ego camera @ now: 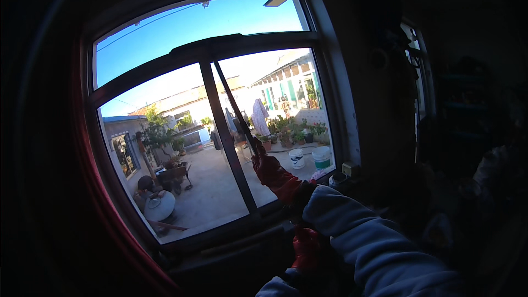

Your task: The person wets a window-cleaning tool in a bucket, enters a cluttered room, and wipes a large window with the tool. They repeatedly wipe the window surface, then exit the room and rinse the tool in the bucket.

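My right hand (274, 173), in a red glove, reaches up in front of the window's right pane. Its fingers are closed around the lower end of a dark narrow bar (233, 101), which slants up to the top of the pane beside the middle upright (225, 136) of the window frame. Whether the bar is a loose stick or part of a sash, I cannot tell. My left hand (306, 247), also red-gloved, is low down under the right forearm, near the grey end of a long dim object (284, 227) below the window. Shadow hides its fingers.
A red curtain (97, 173) hangs left of the window. Small containers (338, 179) stand at the sill's right end. Dim clutter (466, 181) lies at the right. Outside, through the glass, are white buckets (296, 159), potted plants (317, 130) and a wheelbarrow (175, 173).
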### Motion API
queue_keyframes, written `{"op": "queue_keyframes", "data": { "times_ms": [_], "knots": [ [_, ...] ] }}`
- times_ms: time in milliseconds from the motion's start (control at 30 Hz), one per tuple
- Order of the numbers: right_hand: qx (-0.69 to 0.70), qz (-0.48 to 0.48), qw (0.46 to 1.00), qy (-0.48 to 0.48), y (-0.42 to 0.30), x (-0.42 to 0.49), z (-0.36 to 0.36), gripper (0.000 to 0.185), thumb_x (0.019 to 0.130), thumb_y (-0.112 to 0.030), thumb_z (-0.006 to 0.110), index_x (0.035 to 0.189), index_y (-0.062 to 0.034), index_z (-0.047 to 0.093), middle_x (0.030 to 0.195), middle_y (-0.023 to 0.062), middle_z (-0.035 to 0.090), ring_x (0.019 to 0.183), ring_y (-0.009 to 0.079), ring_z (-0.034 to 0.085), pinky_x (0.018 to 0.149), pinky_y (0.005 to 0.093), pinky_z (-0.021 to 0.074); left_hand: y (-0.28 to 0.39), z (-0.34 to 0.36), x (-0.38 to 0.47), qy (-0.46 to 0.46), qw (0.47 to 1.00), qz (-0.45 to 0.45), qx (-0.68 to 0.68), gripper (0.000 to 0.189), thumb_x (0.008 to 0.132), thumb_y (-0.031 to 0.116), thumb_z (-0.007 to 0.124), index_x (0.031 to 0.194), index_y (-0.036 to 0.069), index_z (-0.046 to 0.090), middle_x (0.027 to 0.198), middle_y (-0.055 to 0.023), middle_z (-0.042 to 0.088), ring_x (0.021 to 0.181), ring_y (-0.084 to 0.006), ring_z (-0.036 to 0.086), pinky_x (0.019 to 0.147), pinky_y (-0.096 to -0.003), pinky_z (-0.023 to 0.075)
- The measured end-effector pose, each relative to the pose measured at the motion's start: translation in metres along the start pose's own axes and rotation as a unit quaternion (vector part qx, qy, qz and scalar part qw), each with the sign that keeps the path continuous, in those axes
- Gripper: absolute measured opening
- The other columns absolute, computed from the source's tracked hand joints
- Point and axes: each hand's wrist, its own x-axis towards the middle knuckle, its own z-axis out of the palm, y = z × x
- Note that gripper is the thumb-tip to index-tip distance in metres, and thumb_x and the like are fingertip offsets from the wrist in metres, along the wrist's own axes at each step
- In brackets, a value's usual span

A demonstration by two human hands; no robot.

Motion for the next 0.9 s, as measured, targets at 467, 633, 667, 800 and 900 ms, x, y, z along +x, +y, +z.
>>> {"op": "queue_keyframes", "data": {
  "times_ms": [467, 633, 667, 800, 900],
  "knots": [
    [-0.055, 0.114, 0.992, 0.002, 0.057, 0.040, -0.155, 0.054, 0.093, -0.024, 0.045, 0.142, -0.0144, 0.024, 0.063, 0.0122, 0.058, 0.048, 0.0226, 0.055, 0.048, 0.0380, 0.0461, -0.056, 0.127, 0.036, -0.098, 0.929, 0.095, 0.345, 0.032, 0.094, 0.038, 0.047, 0.094, 0.007, 0.054, 0.079, -0.0054, 0.058, 0.067, -0.0147, 0.052, 0.062, -0.0304, 0.0428],
    [-0.138, 0.083, 0.982, 0.100, 0.105, 0.095, -0.221, 0.052, 0.094, -0.027, 0.044, 0.142, -0.0197, 0.024, 0.068, 0.0141, 0.059, 0.045, 0.0236, 0.053, 0.043, 0.0392, 0.0431, -0.102, 0.201, 0.131, -0.111, 0.990, -0.055, -0.068, 0.043, 0.093, 0.044, 0.047, 0.106, 0.005, 0.059, 0.095, -0.0058, 0.064, 0.078, -0.0187, 0.057, 0.070, -0.0310, 0.0448],
    [-0.057, 0.179, 0.978, 0.090, 0.110, 0.102, -0.230, 0.051, 0.094, -0.029, 0.044, 0.141, -0.0211, 0.026, 0.068, 0.0134, 0.058, 0.043, 0.0230, 0.052, 0.042, 0.0388, 0.0429, -0.102, 0.207, 0.139, -0.180, 0.981, -0.054, -0.050, 0.044, 0.093, 0.043, 0.048, 0.111, 0.004, 0.057, 0.105, -0.0062, 0.063, 0.087, -0.0197, 0.058, 0.074, -0.0314, 0.0454],
    [-0.068, 0.143, 0.985, 0.066, 0.122, 0.106, -0.225, 0.054, 0.093, -0.028, 0.046, 0.142, -0.0200, 0.024, 0.070, 0.0141, 0.059, 0.049, 0.0231, 0.054, 0.046, 0.0390, 0.0430, -0.075, 0.202, 0.114, -0.157, 0.969, -0.101, -0.158, 0.044, 0.093, 0.044, 0.048, 0.108, 0.003, 0.058, 0.101, -0.0059, 0.063, 0.088, -0.0170, 0.057, 0.074, -0.0313, 0.0448],
    [-0.098, 0.121, 0.986, 0.063, 0.118, 0.088, -0.186, 0.055, 0.093, -0.022, 0.047, 0.141, -0.0142, 0.024, 0.066, 0.0100, 0.056, 0.052, 0.0206, 0.053, 0.047, 0.0377, 0.0402, -0.035, 0.151, 0.078, -0.149, 0.985, -0.068, 0.056, 0.038, 0.093, 0.040, 0.051, 0.103, 0.004, 0.058, 0.086, -0.0014, 0.060, 0.076, -0.0107, 0.054, 0.066, -0.0259, 0.0430]
  ]
}}
